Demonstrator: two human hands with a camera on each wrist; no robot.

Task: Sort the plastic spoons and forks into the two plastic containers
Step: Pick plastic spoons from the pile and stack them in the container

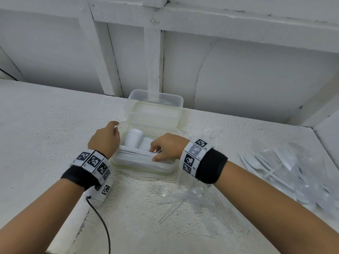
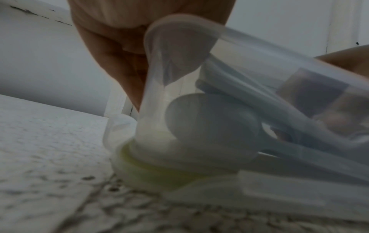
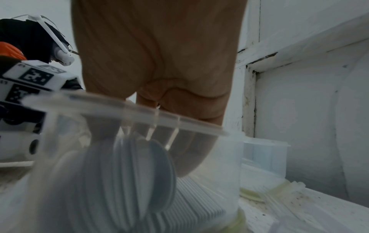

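Spoons [image 1: 136, 142] fill container [image 1: 165, 169]; labels apparently unreadable.

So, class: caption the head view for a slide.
Left hand steadies the near container; right hand arranges white spoons inside.

From the head camera you look forward and down across the white table [image 1: 45, 125] toward the panelled wall [image 1: 256, 70], with both forearms reaching away from you. Your left wrist camera sits low, almost at tabletop level, pressed close against a corner of the near container [image 2: 179, 66]. Your right wrist camera looks along the palm from close range into that same container [image 3: 219, 157], at its stacked spoons [image 3: 139, 173]. All three views share this container.
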